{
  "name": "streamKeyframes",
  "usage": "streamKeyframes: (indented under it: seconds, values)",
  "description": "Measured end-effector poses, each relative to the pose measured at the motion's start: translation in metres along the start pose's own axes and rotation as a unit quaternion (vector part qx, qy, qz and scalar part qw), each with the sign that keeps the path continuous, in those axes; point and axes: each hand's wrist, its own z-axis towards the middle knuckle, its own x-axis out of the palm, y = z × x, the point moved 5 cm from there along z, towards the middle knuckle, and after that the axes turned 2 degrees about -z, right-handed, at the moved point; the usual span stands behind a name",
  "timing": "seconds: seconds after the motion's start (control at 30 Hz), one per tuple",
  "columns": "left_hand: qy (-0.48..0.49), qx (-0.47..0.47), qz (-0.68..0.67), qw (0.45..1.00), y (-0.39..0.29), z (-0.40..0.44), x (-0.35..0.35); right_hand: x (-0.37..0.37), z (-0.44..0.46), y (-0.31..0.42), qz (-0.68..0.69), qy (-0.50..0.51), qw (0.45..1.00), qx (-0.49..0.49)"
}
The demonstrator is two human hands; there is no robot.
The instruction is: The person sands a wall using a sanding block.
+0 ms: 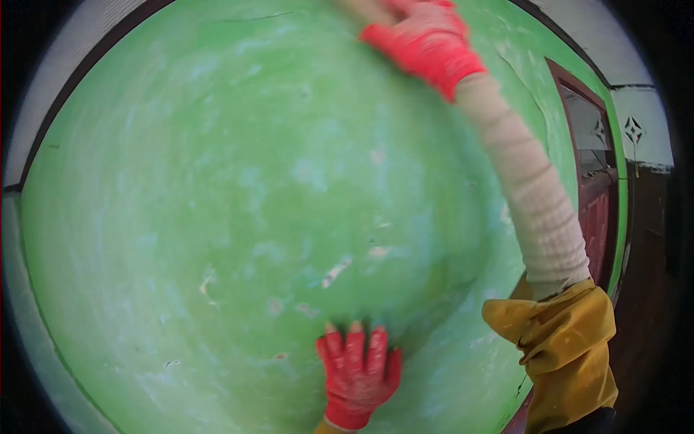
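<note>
My left hand (359, 376), in a red glove with bare fingertips, lies flat against the green wall (238, 166) with its fingers spread. Higher up, my right hand (426, 43), also red-gloved, is raised to the wall at the top edge of view. It is closed on a tan object (365, 10), blurred and partly cut off, whose kind I cannot make out. The wall's paint is patchy, with pale blue worn spots and small whitish chips (336, 272).
A brown-framed door (594, 210) with a window panel stands at the right. Dark trim (69, 79) runs along the wall's upper left edge, below a pale ceiling. A crack (531, 90) runs down the wall's upper right.
</note>
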Motion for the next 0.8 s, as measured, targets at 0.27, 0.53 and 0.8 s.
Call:
streamKeyframes:
  seconds: [0.27,0.53,0.8]
  values:
    - [-0.037,-0.001,0.072,0.997,-0.003,-0.007,0.001,-0.033,0.018,-0.1,0.067,0.013,0.993,0.097]
    - [-0.048,0.022,0.079,0.995,-0.039,0.044,0.02,-0.033,0.037,-0.125,-0.099,0.037,0.994,0.022]
    - [-0.043,-0.019,0.114,0.992,-0.048,0.059,0.033,-0.073,-0.039,-0.301,-0.057,-0.003,0.993,0.106]
